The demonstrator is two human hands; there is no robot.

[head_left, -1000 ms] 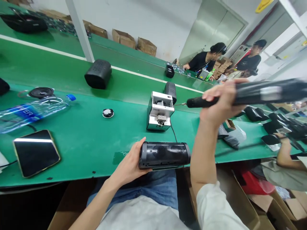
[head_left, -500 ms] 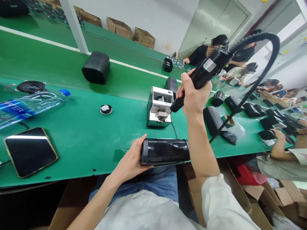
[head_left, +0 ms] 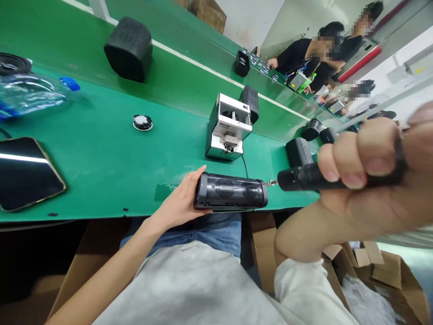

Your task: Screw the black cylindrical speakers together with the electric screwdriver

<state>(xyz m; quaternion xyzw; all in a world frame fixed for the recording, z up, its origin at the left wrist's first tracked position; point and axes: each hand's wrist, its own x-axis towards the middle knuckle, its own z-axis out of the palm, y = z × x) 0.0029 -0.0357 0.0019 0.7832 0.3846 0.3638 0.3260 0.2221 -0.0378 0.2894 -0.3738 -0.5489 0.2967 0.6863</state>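
At the bench's front edge lies a black speaker housing (head_left: 233, 190) with perforated grille patches. My left hand (head_left: 184, 196) grips its left end, thumb on top and fingers beneath. My right hand (head_left: 368, 167), near the camera and slightly blurred, is wrapped round a black electric screwdriver (head_left: 299, 177). The screwdriver is held level, and its bit points left at the housing's right end; whether a screw is on the tip I cannot tell. Behind the housing stands a white and black screw feeder (head_left: 229, 128).
On the green bench (head_left: 111, 167) lie a phone (head_left: 29, 174), a plastic bottle (head_left: 37, 95) and a small round white and black part (head_left: 142, 122). Black speaker shells (head_left: 129, 49) stand farther back. A co-worker (head_left: 301, 52) sits beyond, and cardboard boxes (head_left: 389, 271) are below right.
My right hand has brought the screwdriver from the screw feeder down and right to the housing's right end, turning it level. My left hand keeps its hold. The view has shifted.
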